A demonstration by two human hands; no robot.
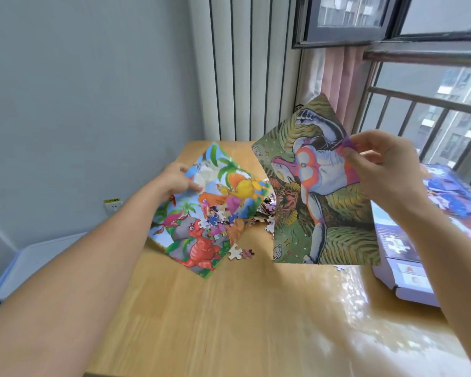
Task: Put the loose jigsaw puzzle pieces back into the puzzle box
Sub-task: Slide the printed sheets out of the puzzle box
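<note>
— Over the wooden bench (pixel 229 308), what are the two hands doing?

— Each holds a picture sheet. The left hand (pixel 176 179) pinches the far-left edge of the dinosaur sheet (pixel 204 210), thumb on top, fingers underneath. The sheet is tilted, its low corner pointing toward the camera, and a scatter of loose pieces lies on its lower right part.

— And the right?

— The right hand (pixel 384 170) grips the upper right edge of the green hero sheet (pixel 318 197) between thumb and curled fingers, holding it up off the bench so that its printed face is toward the camera.

— Where are the puzzle pieces?

— Most sit in a heap (pixel 264 210) between the two sheets, partly on the dinosaur sheet and partly hidden behind the green one. Two single pieces (pixel 239 253) lie on the bare wood just below the dinosaur sheet, and one small pale piece (pixel 339 267) shows under the green sheet's bottom edge.

— The box?

— The puzzle box (pixel 408 257) rests at the right edge of the bench, under the right forearm, white-sided with a blue printed top. Whether it is open I cannot tell.

— Anything else around?

— A striped white radiator (pixel 245 66) stands behind the bench, a pink curtain (pixel 337 77) beside the window (pixel 433 85), and a wall socket (pixel 112 205) low on the left wall.
</note>
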